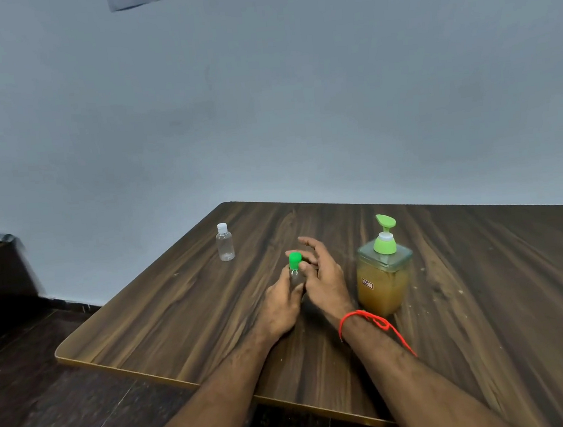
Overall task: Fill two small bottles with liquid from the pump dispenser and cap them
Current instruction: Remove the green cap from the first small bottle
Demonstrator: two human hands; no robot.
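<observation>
A small clear bottle with a green cap (295, 263) stands near the middle of the wooden table (166, 314). My left hand (282, 302) is wrapped around its body. My right hand (320, 271) is just right of the cap, thumb and a finger near or on it, the other fingers spread. A second small clear bottle with a white cap (224, 242) stands alone at the far left of the table. The pump dispenser (383, 267), clear with amber liquid and a green pump head, stands right of my hands.
The table's near-left edge (123, 369) runs diagonally with dark floor (70, 423) beyond it. A grey wall (262, 94) stands behind the table. A red thread (373, 321) hangs from my right wrist.
</observation>
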